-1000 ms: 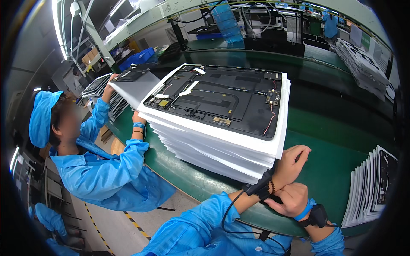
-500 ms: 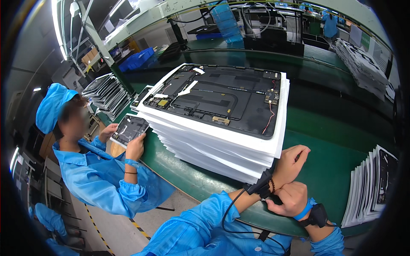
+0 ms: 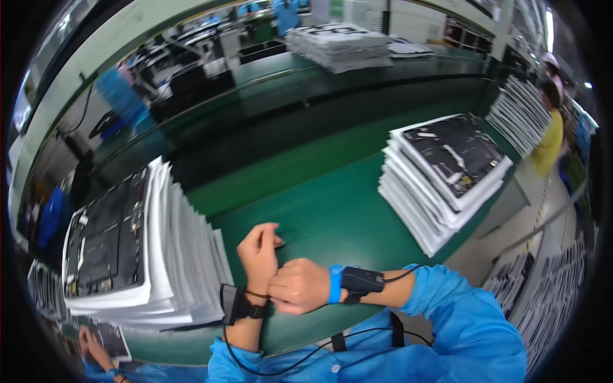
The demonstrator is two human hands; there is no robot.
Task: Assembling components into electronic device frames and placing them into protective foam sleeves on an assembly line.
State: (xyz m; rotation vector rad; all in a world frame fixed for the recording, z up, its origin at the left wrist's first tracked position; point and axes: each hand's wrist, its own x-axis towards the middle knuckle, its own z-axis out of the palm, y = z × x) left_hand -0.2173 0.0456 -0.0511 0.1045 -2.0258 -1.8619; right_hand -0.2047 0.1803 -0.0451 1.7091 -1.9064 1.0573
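Observation:
My left hand [image 3: 258,250] rests above the green table [image 3: 332,210] near its front edge, fingers curled with nothing in them. A black strap [image 3: 237,305] with a cable wraps that wrist. My right hand [image 3: 295,287] is a closed fist pressed against the left wrist, just above the strap. It wears a blue band and a black device [image 3: 357,281]. I cannot tell whether its fingers pinch anything. To the left stands a tall stack of white trays [image 3: 185,255] topped by a dark open panel [image 3: 105,239].
A second stack with a dark panel on top [image 3: 447,166] sits at the table's right end. More stacks stand at the back [image 3: 338,45] and far right [image 3: 520,115]. A person in yellow [image 3: 549,137] stands right. A co-worker's hand [image 3: 92,345] holds a panel at the lower left.
The view has swung to the right: the tall stack now lies at my left and a second stack has come into view. My hands stay together at the wrist.

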